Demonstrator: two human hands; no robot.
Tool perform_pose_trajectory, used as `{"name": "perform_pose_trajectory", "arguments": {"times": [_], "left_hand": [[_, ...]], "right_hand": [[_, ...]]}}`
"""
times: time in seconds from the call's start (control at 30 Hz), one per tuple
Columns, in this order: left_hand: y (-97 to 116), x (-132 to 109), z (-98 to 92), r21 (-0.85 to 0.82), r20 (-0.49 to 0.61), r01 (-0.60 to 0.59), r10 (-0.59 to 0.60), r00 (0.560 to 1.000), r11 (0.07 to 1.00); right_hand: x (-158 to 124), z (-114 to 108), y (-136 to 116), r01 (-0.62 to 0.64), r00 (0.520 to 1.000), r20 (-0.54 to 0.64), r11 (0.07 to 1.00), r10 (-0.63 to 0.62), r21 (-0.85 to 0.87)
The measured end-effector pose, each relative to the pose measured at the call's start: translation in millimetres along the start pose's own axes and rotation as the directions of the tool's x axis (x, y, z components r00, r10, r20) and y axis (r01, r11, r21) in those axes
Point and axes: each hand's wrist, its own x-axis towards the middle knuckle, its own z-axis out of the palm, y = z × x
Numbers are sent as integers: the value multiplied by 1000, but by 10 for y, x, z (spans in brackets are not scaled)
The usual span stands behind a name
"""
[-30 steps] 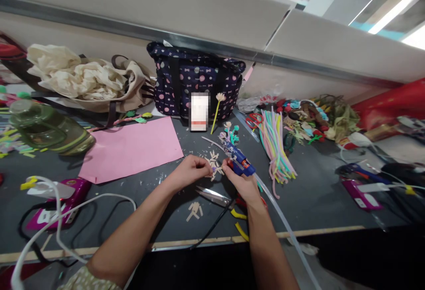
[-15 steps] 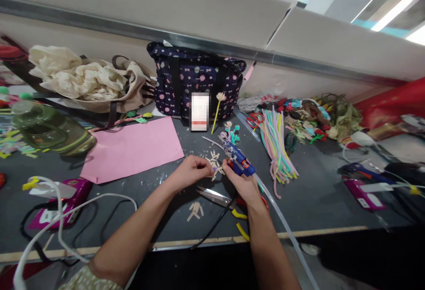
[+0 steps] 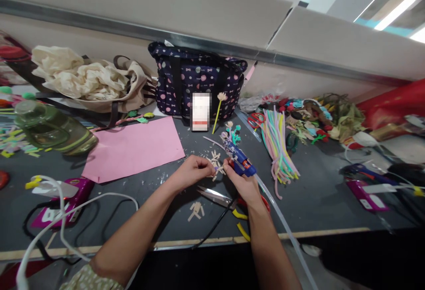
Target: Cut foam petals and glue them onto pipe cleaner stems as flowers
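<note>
My left hand [image 3: 196, 169] is closed in a pinch, its fingertips at the edge of a small pile of pale short strips [image 3: 215, 156]; whatever lies between them is too small to make out. Facing it, my right hand [image 3: 242, 183] is wrapped around a blue glue gun [image 3: 239, 160], with most of its fingers hidden beneath. A long clear glue stick [image 3: 282, 221] trails from the gun's back. Below the hands lie scissors [image 3: 214, 196], partly covered by my right wrist. A few more pale strips [image 3: 196, 210] lie nearer the table's front edge.
Pink paper [image 3: 136, 150] and a green bottle [image 3: 63, 133] occupy the left. Against a dark patterned bag [image 3: 199, 66] stands a pale flower [image 3: 217, 108]. Bundled pipe cleaners [image 3: 280, 148] lie at right. A white cable [image 3: 102, 195] loops left; yellow-handled pliers [image 3: 243, 231] sit near the front edge.
The whole view has shifted very slightly. Both hands and the glue gun keep nearly the same places relative to the pile of strips.
</note>
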Motion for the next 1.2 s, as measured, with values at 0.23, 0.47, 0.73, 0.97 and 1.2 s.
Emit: {"name": "perform_pose_trajectory", "arguments": {"times": [0.23,0.47,0.73,0.97,1.2], "left_hand": [[13,1,-4,-10,-23,34,-34,999,999],[-25,51,-59,-176,-126,42,-64,990,984],[18,56,-88,-454,-207,54,-164,964,889],[-76,99,-137,-643,-206,8,-183,961,766],[-96,106,-120,-659,-215,-22,-160,963,752]], "right_hand": [[4,27,-3,-15,996,-84,998,20,64],[62,25,-4,-7,993,-111,975,33,220],[29,31,36,-35,997,-54,977,47,211],[-88,55,-39,28,988,140,972,-61,232],[-104,62,17,11,974,222,994,-35,110]]}}
